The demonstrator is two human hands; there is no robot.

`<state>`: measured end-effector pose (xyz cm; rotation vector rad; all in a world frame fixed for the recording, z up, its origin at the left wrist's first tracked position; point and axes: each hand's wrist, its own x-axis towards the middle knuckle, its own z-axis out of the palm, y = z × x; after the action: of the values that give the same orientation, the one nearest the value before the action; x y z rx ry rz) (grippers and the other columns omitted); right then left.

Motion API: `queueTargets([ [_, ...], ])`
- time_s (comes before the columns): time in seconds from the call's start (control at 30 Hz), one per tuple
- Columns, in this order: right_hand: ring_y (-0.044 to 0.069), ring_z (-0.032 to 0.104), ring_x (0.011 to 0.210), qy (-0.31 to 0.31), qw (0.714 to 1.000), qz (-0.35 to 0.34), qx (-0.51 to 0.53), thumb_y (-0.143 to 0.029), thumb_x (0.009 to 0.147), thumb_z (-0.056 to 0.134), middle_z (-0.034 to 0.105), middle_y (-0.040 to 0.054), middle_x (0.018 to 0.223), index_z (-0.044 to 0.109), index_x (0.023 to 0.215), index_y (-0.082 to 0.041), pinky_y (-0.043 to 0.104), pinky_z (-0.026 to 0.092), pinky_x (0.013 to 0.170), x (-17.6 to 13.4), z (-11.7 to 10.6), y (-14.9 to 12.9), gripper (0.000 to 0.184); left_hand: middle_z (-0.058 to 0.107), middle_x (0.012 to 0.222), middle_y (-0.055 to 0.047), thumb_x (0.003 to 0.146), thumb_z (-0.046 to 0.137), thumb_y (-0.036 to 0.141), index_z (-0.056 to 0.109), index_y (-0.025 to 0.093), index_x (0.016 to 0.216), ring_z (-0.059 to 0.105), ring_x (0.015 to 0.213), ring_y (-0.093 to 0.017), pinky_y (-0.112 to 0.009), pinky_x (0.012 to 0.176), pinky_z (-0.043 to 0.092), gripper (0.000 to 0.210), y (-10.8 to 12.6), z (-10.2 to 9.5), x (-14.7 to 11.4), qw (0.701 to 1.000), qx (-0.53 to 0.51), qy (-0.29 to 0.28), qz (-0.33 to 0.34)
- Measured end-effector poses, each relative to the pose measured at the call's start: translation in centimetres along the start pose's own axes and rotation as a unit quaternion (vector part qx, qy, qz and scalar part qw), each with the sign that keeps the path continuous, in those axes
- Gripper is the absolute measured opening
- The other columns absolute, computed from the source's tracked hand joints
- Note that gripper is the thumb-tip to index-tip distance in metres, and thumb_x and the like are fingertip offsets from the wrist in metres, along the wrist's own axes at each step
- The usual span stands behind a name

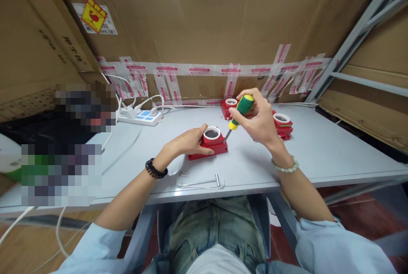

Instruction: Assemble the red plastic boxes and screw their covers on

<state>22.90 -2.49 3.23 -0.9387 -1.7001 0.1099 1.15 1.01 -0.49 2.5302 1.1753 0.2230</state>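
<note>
Likely screw-turning: left hand grips boxy red white-ringed housing, right hand holds yellow-green-handled screwdriver at its corner; next turn needs steady tip.

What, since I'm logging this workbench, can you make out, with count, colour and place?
Nearest red box: one, white-ringed, table centre
Other red boxes: two, white-ringed, farther back
Screwdriver: one, green and yellow, right of centre
T-shaped tool: one, silver, near front edge
Small metal pieces: few, silver, beside it
Power strip: one, white and blue, back left
Cables: several, white, left
Table: one, pale grey, centre
Cardboard: several panels, brown, around
Tape: many strips, red-printed, back cardboard
Fragile label: one, yellow and red, upper left
Metal frame: one, grey, right
Bracelets: two, black and pale green, wrists
Jeans: one, bluish, bottom
Sleeves: two, light blue, bottom corners
Left hand: one, bare, holding nearest box
Right hand: one, bare, gripping screwdriver
</note>
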Motion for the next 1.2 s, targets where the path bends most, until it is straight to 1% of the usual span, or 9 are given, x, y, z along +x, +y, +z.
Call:
queueTargets([
  [0.2, 0.012, 0.051, 0.059, -0.018, 1.0, 0.004, -0.019, -0.04, 0.081, 0.068, 0.052, -0.0035, 0.075, 0.053, 0.1, -0.025, 0.025, 0.044, 0.054, 0.2, 0.3, -0.3, 0.029, 0.064, 0.084, -0.005, 0.072, 0.065, 0.061, 0.041, 0.022, 0.096, 0.058, 0.072, -0.023, -0.029, 0.058, 0.035, 0.052, -0.1, 0.1, 0.0, 1.0, 0.007, -0.002, -0.001],
  [0.37, 0.01, 0.046, 0.052, -0.03, 0.997, -0.01, -0.069, -0.034, 0.084, 0.065, 0.049, -0.0062, 0.066, 0.052, 0.105, -0.023, 0.025, 0.04, 0.054, 0.8, 1.2, -0.6, 0.027, 0.066, 0.092, -0.007, 0.072, 0.066, 0.06, 0.041, 0.021, 0.101, 0.061, 0.079, -0.025, -0.029, 0.061, 0.039, 0.054, 0.0, 0.1, 0.0, 1.0, 0.015, -0.002, 0.002],
  [0.57, 0.013, 0.05, 0.055, -0.05, 0.99, -0.014, -0.13, -0.034, 0.081, 0.064, 0.055, -0.0038, 0.069, 0.053, 0.114, -0.023, 0.029, 0.043, 0.058, 1.2, 1.2, -0.8, 0.036, 0.066, 0.091, -0.007, 0.072, 0.067, 0.06, 0.042, 0.021, 0.102, 0.062, 0.079, -0.026, -0.03, 0.062, 0.039, 0.055, 0.0, 0.0, 0.1, 1.0, 0.027, -0.002, 0.005],
  [0.7, 0.017, 0.062, 0.073, -0.15, 0.988, 0.011, 0.025, -0.027, 0.088, 0.05, 0.063, 0.0023, 0.093, 0.044, 0.127, -0.027, 0.032, 0.052, 0.067, 1.5, 0.3, -0.2, 0.039, 0.066, 0.093, -0.008, 0.072, 0.067, 0.06, 0.042, 0.021, 0.102, 0.062, 0.08, -0.026, -0.03, 0.062, 0.039, 0.056, -0.2, 0.0, 0.2, 1.0, 0.026, -0.002, 0.01],
  [0.77, 0.017, 0.065, 0.076, -0.176, 0.981, 0.025, 0.081, -0.029, 0.089, 0.051, 0.064, 0.0026, 0.096, 0.044, 0.129, -0.029, 0.033, 0.055, 0.068, 1.5, 0.2, 0.0, 0.041, 0.066, 0.093, -0.008, 0.072, 0.067, 0.06, 0.042, 0.021, 0.102, 0.062, 0.078, -0.026, -0.03, 0.061, 0.038, 0.056, -0.1, 0.0, 0.1, 1.0, 0.025, -0.001, 0.007],
  [0.83, 0.017, 0.065, 0.071, -0.144, 0.988, 0.028, 0.057, -0.034, 0.086, 0.059, 0.063, 0.0012, 0.089, 0.048, 0.126, -0.028, 0.033, 0.055, 0.065, 1.5, 0.3, 0.1, 0.042, 0.066, 0.092, -0.007, 0.072, 0.067, 0.061, 0.043, 0.021, 0.102, 0.062, 0.076, -0.025, -0.029, 0.06, 0.038, 0.055, 0.0, 0.0, 0.0, 1.0, 0.024, 0.0, 0.005],
  [0.97, 0.016, 0.058, 0.06, -0.035, 0.994, 0.014, -0.105, -0.037, 0.081, 0.067, 0.059, -0.0021, 0.073, 0.058, 0.113, -0.024, 0.033, 0.052, 0.064, 1.3, 0.6, -0.2, 0.036, 0.067, 0.093, -0.007, 0.072, 0.068, 0.059, 0.043, 0.021, 0.102, 0.062, 0.078, -0.025, -0.029, 0.062, 0.038, 0.055, 0.2, -0.2, 0.0, 1.0, 0.02, -0.003, 0.0],
  [1.03, 0.017, 0.059, 0.064, -0.04, 0.991, 0.01, -0.125, -0.035, 0.083, 0.064, 0.06, -0.0011, 0.076, 0.057, 0.116, -0.025, 0.034, 0.052, 0.067, 1.2, 0.5, -0.3, 0.036, 0.067, 0.094, -0.008, 0.072, 0.068, 0.058, 0.043, 0.021, 0.102, 0.062, 0.079, -0.025, -0.029, 0.062, 0.039, 0.054, 0.2, -0.2, 0.0, 1.0, 0.018, -0.003, -0.002],
  [1.2, 0.018, 0.065, 0.083, -0.156, 0.986, 0.015, 0.064, -0.03, 0.088, 0.052, 0.064, 0.0023, 0.097, 0.042, 0.132, -0.028, 0.032, 0.055, 0.069, 1.3, -0.1, 0.3, 0.045, 0.066, 0.091, -0.007, 0.071, 0.067, 0.061, 0.042, 0.021, 0.101, 0.061, 0.078, -0.026, -0.03, 0.061, 0.039, 0.055, 0.0, 0.0, 0.1, 1.0, 0.015, -0.003, 0.0],
])
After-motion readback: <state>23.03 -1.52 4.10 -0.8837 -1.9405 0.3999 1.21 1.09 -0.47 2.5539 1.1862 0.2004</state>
